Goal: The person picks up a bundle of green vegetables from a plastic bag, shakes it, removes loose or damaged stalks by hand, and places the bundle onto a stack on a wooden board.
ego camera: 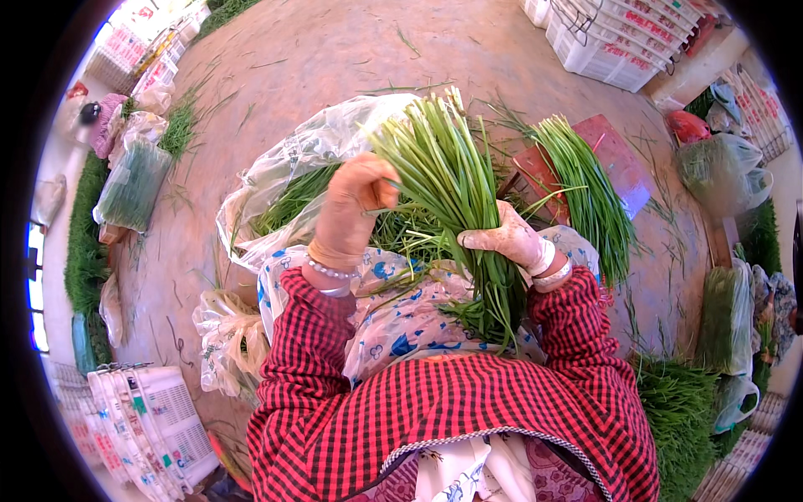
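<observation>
My right hand (511,238), in a thin stained glove, grips a bunch of long green leafy stalks (448,163), like garlic chives, around its middle. The pale cut ends point up and away; the leaves hang towards my lap. My left hand (364,194), gloved too, is beside the bunch with its fingers curled; whether a stalk is between them cannot be told. Loose greens (295,194) lie in a clear plastic bag at the left. Another bunch (586,188) rests across a small red stool (611,157) at the right. A plastic sheet with blue prints (401,314) covers my lap.
White plastic crates (615,44) are stacked at the far right, with more crates (150,427) at the lower left. Bagged greens (133,182) stand at the left, and others (721,169) at the right. A heap of greens (677,420) lies at the lower right. Stray leaves litter the floor.
</observation>
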`<state>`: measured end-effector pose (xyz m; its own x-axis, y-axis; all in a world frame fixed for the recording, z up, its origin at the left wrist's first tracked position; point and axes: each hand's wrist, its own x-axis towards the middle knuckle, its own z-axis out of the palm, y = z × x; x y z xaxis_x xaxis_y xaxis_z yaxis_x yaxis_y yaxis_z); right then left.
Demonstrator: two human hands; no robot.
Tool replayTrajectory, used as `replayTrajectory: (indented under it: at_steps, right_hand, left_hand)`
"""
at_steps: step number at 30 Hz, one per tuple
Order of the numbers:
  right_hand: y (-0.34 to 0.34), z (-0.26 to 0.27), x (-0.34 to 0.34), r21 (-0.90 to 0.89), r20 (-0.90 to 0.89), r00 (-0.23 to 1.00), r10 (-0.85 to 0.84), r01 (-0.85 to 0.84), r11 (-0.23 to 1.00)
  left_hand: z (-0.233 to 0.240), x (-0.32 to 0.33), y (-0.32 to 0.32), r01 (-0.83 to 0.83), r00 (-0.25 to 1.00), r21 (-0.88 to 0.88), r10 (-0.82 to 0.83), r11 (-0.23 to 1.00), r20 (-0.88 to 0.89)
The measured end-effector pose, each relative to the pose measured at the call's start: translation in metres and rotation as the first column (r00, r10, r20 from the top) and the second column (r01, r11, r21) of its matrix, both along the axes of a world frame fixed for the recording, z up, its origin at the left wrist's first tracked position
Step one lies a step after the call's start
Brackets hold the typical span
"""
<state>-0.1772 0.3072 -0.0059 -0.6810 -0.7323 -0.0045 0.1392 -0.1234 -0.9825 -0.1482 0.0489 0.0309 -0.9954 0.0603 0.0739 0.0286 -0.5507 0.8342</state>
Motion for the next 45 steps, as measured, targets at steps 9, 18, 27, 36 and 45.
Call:
replayTrajectory:
  at_steps: [9, 18, 27, 36, 45]
  right_hand:
    - [0.023, -0.013, -0.004, 0.040, 0.124, 0.974, -0.187, 0.184, 0.982]
    - [0.050, -0.020, -0.015, 0.024, 0.211, 0.876, -0.434, 0.440, 0.898]
    - [0.017, -0.010, -0.006, 0.006, 0.059, 0.983, -0.173, 0.173, 0.985]
    - [-0.006, -0.011, 0.006, 0.038, 0.015, 0.987, 0.161, -0.162, 0.986]
    - [-0.019, -0.017, 0.019, 0.084, 0.155, 0.949, 0.276, -0.291, 0.953]
  left_hand:
    - [0.041, 0.023, -0.053, -0.301, 0.923, 0.532, 0.382, 0.792, -0.048]
    - [-0.018, 0.050, -0.114, -0.334, 0.936, -0.419, 0.348, 0.845, -0.044]
    - [-0.074, 0.026, 0.006, 0.298, 0.955, -0.461, -0.270, 0.836, 0.126]
    - [-0.017, -0.013, 0.018, 0.211, 0.977, 0.232, -0.198, 0.950, -0.078]
    - [0.006, -0.011, 0.023, 0.211, 0.976, -0.047, -0.207, 0.976, 0.064]
